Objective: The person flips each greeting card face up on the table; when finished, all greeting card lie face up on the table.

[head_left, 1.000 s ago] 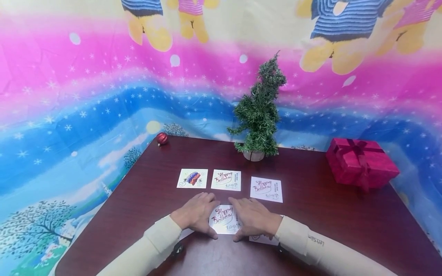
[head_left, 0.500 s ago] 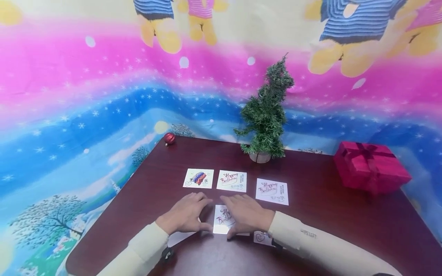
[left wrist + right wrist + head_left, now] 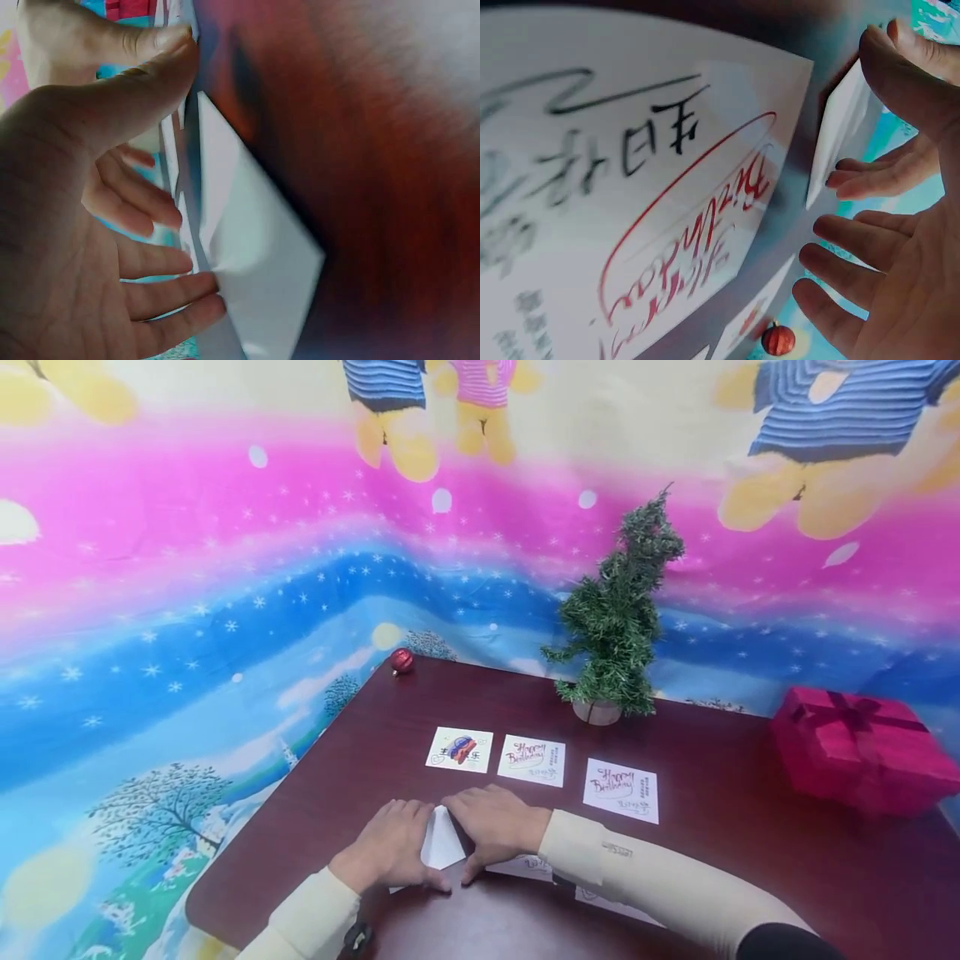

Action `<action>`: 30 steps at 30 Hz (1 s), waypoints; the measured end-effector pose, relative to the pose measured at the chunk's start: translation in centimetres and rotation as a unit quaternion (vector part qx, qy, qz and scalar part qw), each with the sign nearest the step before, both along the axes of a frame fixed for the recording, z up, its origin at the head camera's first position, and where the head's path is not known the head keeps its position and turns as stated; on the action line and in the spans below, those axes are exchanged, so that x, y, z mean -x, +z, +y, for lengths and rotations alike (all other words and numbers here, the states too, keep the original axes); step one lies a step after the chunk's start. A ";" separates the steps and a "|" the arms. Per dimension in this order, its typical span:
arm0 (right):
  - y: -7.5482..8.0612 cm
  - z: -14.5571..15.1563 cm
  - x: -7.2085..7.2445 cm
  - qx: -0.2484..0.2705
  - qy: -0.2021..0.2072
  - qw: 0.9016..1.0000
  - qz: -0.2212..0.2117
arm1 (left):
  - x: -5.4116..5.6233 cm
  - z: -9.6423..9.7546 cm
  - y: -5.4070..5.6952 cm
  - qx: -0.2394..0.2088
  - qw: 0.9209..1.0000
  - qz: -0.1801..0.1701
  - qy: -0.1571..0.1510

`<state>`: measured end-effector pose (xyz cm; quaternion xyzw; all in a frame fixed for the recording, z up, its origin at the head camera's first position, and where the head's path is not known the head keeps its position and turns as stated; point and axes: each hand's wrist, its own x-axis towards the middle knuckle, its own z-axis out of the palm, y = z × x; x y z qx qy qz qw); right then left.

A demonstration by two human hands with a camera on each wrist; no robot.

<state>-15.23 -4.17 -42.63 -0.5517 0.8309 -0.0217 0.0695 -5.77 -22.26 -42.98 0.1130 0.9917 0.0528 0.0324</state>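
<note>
In the head view, a plain white card [image 3: 442,843] lies on the dark table between my two hands. My left hand [image 3: 384,845] rests along its left side, and in the left wrist view the fingertips reach its edge with the fingers fairly straight. On the card's right is my right hand [image 3: 497,827]; whether it touches the card is hard to tell. Its fingers look extended, with nothing between them, in the right wrist view. A "Happy Birthday" card [image 3: 652,180] lies close by, partly under the right forearm in the head view [image 3: 525,867].
Farther back lie a card with a colourful drawing [image 3: 459,750] and two more birthday cards, one in the middle [image 3: 531,760] and one at right [image 3: 621,790]. Another card [image 3: 615,906] is partly under the right sleeve. Behind stand a small tree [image 3: 618,618], red gift box [image 3: 862,752] and red bauble [image 3: 402,661].
Both hands have moved left, from around the front "Happy Birthday" card to around the plain white card. The head view has turned left, so the scene shifts right.
</note>
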 end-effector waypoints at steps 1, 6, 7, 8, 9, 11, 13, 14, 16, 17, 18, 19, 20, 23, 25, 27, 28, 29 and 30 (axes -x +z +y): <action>-0.1 -0.2 0.1 -0.003 0.004 1.000 0.000 | -0.1 0.1 -0.1 0.001 1.000 0.002 0.003; -0.6 -1.3 0.3 -0.013 0.012 1.000 0.001 | -0.4 0.3 -0.4 0.008 1.000 0.024 0.003; -0.7 -1.5 0.4 -0.014 0.013 1.000 0.004 | -0.4 0.3 -0.4 0.007 1.000 0.026 0.003; -0.7 -1.6 0.5 -0.013 0.014 1.000 0.007 | -0.4 0.2 -0.3 0.006 1.000 0.026 0.005; -0.7 -1.8 0.5 -0.012 0.014 1.000 0.010 | -0.4 0.2 -0.3 0.005 1.000 0.025 0.006; -0.6 -2.2 0.7 -0.009 0.016 1.000 0.018 | -0.4 0.0 -0.2 -0.001 1.000 0.022 0.008; -0.6 -2.5 0.7 -0.004 0.016 1.000 0.021 | -0.4 0.0 -0.1 -0.007 1.000 0.018 0.013; -0.6 -2.7 0.7 -0.003 0.016 1.000 0.020 | -0.4 -0.1 -0.1 -0.007 1.000 0.015 0.016; -0.6 -3.1 0.7 -0.001 0.020 1.000 0.019 | -0.6 -0.3 0.0 -0.005 1.000 0.008 0.026; -0.6 -3.4 0.7 0.000 0.021 1.000 0.017 | -0.6 -0.4 0.1 -0.003 1.000 0.004 0.031; -0.7 -3.5 0.6 0.000 0.024 1.000 0.016 | -0.7 -0.5 0.1 -0.002 0.999 -0.001 0.035; -0.8 -3.7 0.6 -0.001 0.026 1.000 0.017 | -0.8 -0.6 0.1 -0.001 0.999 -0.004 0.038; -0.8 -3.8 0.6 -0.004 0.029 0.999 0.017 | -0.8 -0.6 0.1 0.001 0.999 -0.007 0.040; -1.0 -4.1 0.6 -0.013 0.034 0.999 0.021 | -0.8 -0.8 0.0 -0.004 0.999 -0.008 0.036; -1.0 -4.3 0.7 -0.018 0.035 0.999 0.020 | -0.8 -0.9 0.0 -0.009 0.999 -0.006 0.032; -1.0 -4.4 0.7 -0.019 0.037 0.999 0.014 | -0.9 -1.0 0.1 -0.012 0.999 -0.006 0.032; -1.0 -4.5 0.8 -0.018 0.038 0.999 0.011 | -1.0 -1.1 0.2 -0.013 0.999 -0.006 0.033; -1.0 -4.6 0.8 -0.017 0.038 0.999 0.008 | -1.0 -1.2 0.3 -0.014 0.999 -0.006 0.036; -1.0 -4.6 0.7 -0.016 0.039 0.999 0.006 | -1.1 -1.3 0.4 -0.014 0.999 -0.006 0.038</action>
